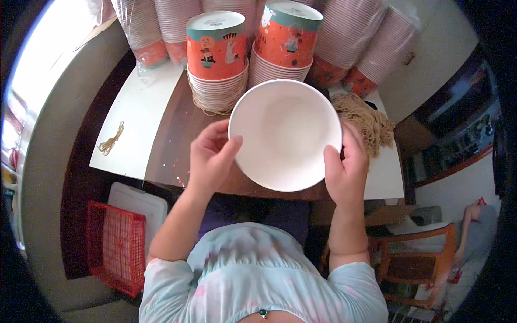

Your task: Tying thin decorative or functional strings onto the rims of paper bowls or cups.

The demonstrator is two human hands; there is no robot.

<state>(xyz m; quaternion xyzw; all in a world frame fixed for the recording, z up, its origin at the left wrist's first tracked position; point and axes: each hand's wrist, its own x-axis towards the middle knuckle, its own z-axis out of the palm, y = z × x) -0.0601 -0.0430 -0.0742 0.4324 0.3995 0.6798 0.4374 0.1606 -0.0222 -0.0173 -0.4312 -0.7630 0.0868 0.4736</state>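
Observation:
Between my two hands, a large white paper bucket [288, 134] is tilted so that its bare white inside faces me. My left hand [212, 153] grips its left rim, thumb on the inside edge and fingers behind. On the right side my right hand [347, 161] holds the rim in the same way, the fingers round the outer wall. Just beyond stand two upside-down stacks of orange and green printed paper buckets, the left stack [216, 54] and the right stack [291, 37]. Rubber bands circle the lower rims of the left one.
Plastic-wrapped bucket stacks [350, 32] line the table's back. A tan bundle of strings or bands [366, 121] lies at right, a few loose rubber bands [112, 139] at left. Below left are a red plastic basket [116, 247] and a white lid [140, 207]; a wooden chair [417, 264] stands right.

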